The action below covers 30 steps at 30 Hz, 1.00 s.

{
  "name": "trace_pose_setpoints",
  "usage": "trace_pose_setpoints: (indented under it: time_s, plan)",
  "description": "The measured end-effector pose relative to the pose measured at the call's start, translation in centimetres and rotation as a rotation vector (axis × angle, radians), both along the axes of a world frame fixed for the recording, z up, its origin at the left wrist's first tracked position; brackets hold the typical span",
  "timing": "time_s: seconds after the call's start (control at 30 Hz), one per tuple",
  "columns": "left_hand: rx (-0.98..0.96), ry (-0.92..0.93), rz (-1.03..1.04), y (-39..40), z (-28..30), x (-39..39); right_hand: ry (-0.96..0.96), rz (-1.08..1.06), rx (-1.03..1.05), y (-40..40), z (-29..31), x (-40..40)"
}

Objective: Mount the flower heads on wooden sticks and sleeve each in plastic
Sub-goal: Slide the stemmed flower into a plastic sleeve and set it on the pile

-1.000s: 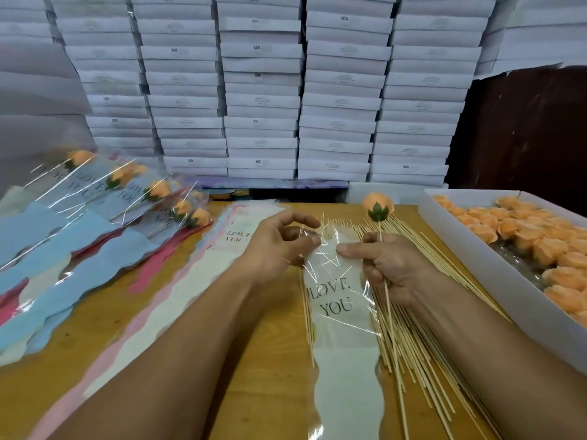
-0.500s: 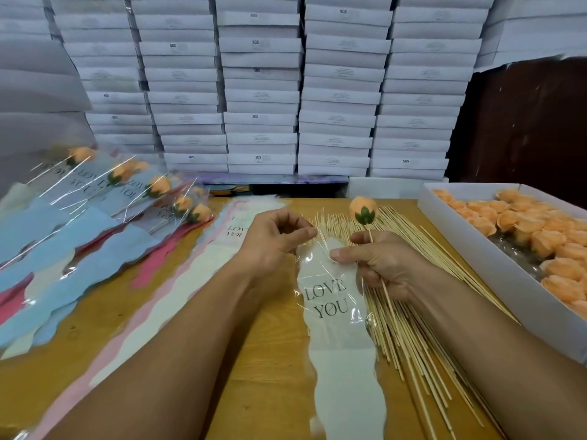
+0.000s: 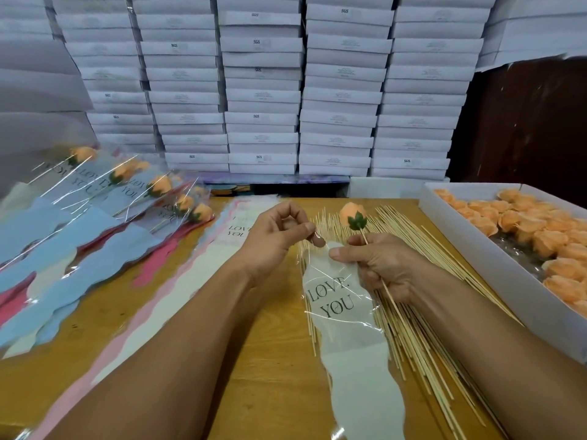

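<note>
Both hands drifted slightly up-table since earlier frame; grips unchanged. Right hand [image 3: 386,265] clamps stick [image 3: 389,293], flower head [image 3: 352,215] up, and pinches sleeve [image 3: 338,300] mouth. Left hand [image 3: 279,238] pinches opposite edge. Stick axis runs parallel to sleeve, just right of it. Loose sticks [image 3: 422,338] underneath; box of flower heads [image 3: 476,249] right; finished flowers [image 3: 158,185] left.

Even, soft light falls from above, with faint shadows. Glare streaks the sleeved flowers [image 3: 104,192] at nine o'clock, where blur grows. Wide-angle distortion bends the stacked boxes [image 3: 263,90] at twelve o'clock.
</note>
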<state>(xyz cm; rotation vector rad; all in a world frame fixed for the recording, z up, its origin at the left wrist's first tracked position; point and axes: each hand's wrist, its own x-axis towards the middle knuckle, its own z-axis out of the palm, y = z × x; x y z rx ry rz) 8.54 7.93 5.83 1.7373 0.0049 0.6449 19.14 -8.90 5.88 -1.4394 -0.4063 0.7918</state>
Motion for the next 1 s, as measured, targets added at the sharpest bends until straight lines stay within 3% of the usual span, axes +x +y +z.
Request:
trace_pose_setpoints:
  time_s: [0.17, 0.27, 0.57, 0.73, 1.0]
  plan:
    - [-0.115, 0.048, -0.063, 0.5, -0.1, 0.1, -0.036, 0.143, -0.025, 0.0, 0.0, 0.0]
    - [-0.112, 0.104, -0.134, 0.5, 0.0, -0.1, 0.003, 0.082, -0.049, 0.1, 0.2, 0.2]
    - [-0.261, 0.260, -0.582, 0.6, -0.4, -0.3, 0.153, 0.019, -0.031, -0.2, 0.0, 2.3]
    - [-0.241, 0.291, -0.861, 0.1, -0.4, -0.5, -0.005, -0.048, -0.121, 1.4, 1.9, 5.1]
    - [-0.189, 0.381, -1.009, -0.3, -0.6, -0.6, -0.158, -0.246, -0.145, 6.1, 5.8, 8.3]
